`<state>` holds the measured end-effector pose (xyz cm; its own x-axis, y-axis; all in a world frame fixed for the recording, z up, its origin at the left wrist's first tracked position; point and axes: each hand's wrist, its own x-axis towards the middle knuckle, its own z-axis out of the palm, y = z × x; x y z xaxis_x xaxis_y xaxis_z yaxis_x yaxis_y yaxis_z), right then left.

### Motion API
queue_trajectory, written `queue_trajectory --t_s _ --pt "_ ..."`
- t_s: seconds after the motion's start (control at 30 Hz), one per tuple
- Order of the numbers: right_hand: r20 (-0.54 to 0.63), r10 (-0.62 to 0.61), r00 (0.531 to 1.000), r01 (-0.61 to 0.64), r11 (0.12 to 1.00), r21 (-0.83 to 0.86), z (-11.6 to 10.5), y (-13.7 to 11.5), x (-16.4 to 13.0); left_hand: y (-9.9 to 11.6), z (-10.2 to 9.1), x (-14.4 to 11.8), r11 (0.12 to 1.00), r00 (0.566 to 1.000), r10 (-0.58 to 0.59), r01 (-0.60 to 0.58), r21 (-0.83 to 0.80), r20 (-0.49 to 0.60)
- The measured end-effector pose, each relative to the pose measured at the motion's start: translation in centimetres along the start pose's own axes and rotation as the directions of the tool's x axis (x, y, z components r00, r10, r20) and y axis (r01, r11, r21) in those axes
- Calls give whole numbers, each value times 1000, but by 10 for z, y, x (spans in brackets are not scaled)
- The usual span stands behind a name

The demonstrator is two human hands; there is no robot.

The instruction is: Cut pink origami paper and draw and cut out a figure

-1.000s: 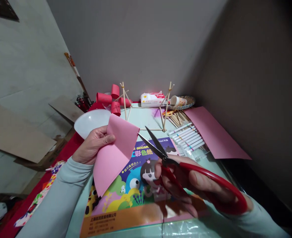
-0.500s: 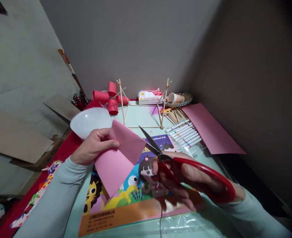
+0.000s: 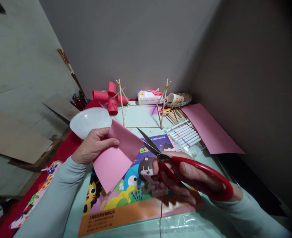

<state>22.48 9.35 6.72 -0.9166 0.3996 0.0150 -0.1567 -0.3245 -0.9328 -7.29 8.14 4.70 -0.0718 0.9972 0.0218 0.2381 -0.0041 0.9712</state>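
Note:
My left hand (image 3: pixel 94 145) pinches a folded pink sheet of paper (image 3: pixel 115 157) by its upper left corner and holds it above the table. My right hand (image 3: pixel 185 177) grips red-handled scissors (image 3: pixel 198 175). The dark blades (image 3: pixel 149 143) are parted, and their tips meet the right edge of the pink sheet. Both hands hover over a colourful origami paper pack (image 3: pixel 136 185) with a cartoon girl on it.
A white bowl (image 3: pixel 89 120) lies behind my left hand. Farther back stand a wooden stick frame (image 3: pixel 142 105), red paper rolls (image 3: pixel 106 97), a tissue pack (image 3: pixel 149 97) and a plate with a paper cup (image 3: pixel 179 98). Marker pens (image 3: pixel 184 134) and a large pink sheet (image 3: pixel 209 129) lie at the right.
The pink sheet and the scissors have come together. The blades, apart from the paper a second ago, now reach its right edge. The sheet has tilted flatter.

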Motion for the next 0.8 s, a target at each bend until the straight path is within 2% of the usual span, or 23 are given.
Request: queue_trajectory --t_s 0.23,0.37,0.5,0.8 --pt "-83 32 996 -31 1000 3 4 -2 1 -3 -1 2 1000 1000 22 -22 15 -9" --pt "-174 13 985 -27 997 -75 3 -3 2 -2 2 2 999 999 44 -43 20 -32" --pt "-145 29 989 -53 985 -162 -1 -6 3 -2 2 3 998 997 54 -52 36 -48" --pt "-124 88 988 -105 985 -138 0 -2 3 -5 6 3 998 999 51 -52 30 11"
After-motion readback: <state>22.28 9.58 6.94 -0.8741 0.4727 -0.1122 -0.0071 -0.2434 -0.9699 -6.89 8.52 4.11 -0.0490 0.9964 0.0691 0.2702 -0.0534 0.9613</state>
